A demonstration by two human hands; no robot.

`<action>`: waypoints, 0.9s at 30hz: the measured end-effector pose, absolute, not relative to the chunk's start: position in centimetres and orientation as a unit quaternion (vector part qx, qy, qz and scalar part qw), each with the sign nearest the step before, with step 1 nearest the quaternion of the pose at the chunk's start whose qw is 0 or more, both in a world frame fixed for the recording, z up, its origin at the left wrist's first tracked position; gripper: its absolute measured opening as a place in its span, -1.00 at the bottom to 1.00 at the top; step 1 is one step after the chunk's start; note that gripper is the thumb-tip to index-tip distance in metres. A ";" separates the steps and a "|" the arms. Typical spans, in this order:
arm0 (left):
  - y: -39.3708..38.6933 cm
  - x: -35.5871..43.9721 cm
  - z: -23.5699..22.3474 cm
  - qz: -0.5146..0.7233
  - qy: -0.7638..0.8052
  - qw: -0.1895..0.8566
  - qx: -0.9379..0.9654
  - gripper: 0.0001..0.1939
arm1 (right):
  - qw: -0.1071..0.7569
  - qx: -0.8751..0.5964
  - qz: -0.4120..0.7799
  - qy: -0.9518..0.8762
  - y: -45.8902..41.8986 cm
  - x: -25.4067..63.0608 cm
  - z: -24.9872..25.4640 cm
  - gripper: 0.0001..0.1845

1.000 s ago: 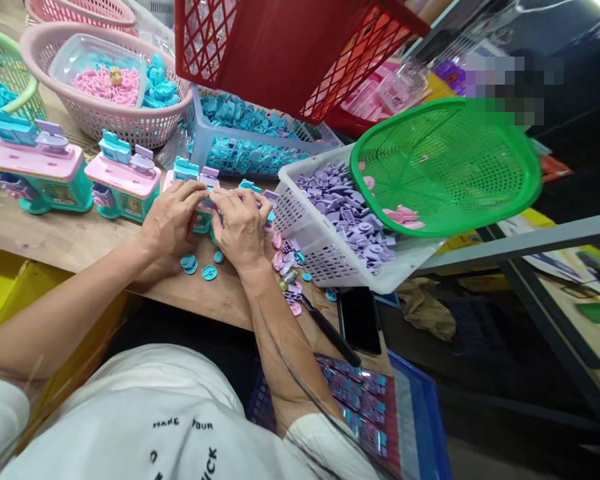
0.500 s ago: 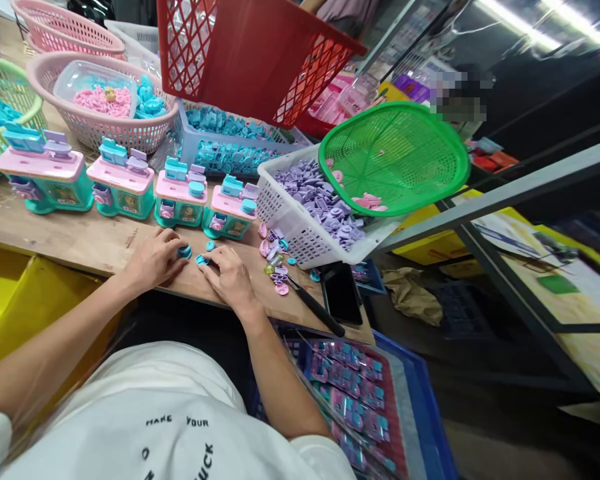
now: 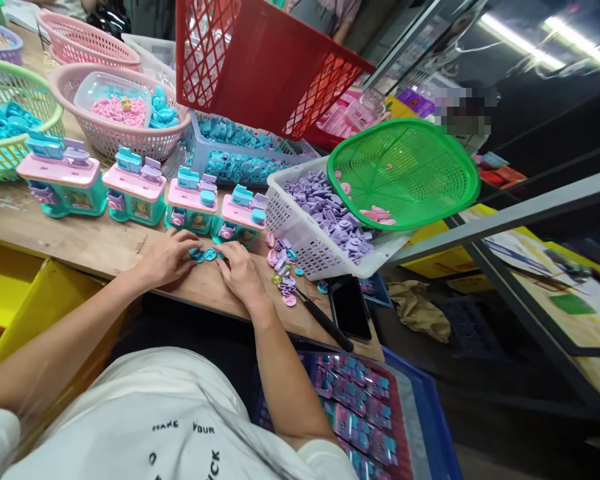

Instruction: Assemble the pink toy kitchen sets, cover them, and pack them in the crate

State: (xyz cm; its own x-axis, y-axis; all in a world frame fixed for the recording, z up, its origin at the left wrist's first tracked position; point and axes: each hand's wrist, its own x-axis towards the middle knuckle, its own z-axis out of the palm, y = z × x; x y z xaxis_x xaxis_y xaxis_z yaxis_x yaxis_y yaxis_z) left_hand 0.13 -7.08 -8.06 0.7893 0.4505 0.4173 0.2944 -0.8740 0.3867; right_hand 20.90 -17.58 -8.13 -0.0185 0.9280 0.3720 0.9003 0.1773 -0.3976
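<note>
My left hand [image 3: 171, 259] rests on the wooden table edge, its fingers closed on a small round blue piece [image 3: 197, 255]. Just to its right is a second blue disc [image 3: 210, 255], its face turned up, at the fingertips of my right hand [image 3: 240, 272]. The thumb and forefinger of that hand are bent around the disc's right side. A bit of blue also shows by the right fingertips, partly covered. Behind my hands stands a row of pink and teal toy counters [image 3: 193, 203] with blue and purple parts on top.
Loose pink and purple parts [image 3: 280, 257], a black-handled tool [image 3: 325, 323] and a phone [image 3: 350, 308] lie at right. Behind them are a white basket [image 3: 300, 243] of purple pieces and a tilted green basket [image 3: 405, 173]. A red basket [image 3: 260, 67] overhangs the back.
The view has shifted, moving everything slightly right and down. My right hand's fingers have moved a little up the table, and the blue disc between my hands sits closer to the left hand's piece.
</note>
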 end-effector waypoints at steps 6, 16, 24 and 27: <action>-7.8 -0.1 -7.3 0.197 0.280 0.105 0.934 -0.79 | 0.271 -0.660 0.024 -0.701 -18.3 22.0 -8.1 -0.85; -7.4 -0.8 -8.0 0.205 0.299 0.092 0.928 -0.74 | 0.300 -0.661 0.063 -0.685 -19.5 22.4 -7.6 -0.83; -7.2 -0.9 -7.7 0.346 0.334 0.414 0.773 -0.63 | 0.419 -0.614 0.006 -0.669 -16.7 18.5 -3.9 -0.80; -7.1 -1.3 -6.8 0.386 0.338 0.624 0.590 -0.52 | 0.404 -0.592 -0.015 -0.697 -13.3 15.9 -1.3 -0.80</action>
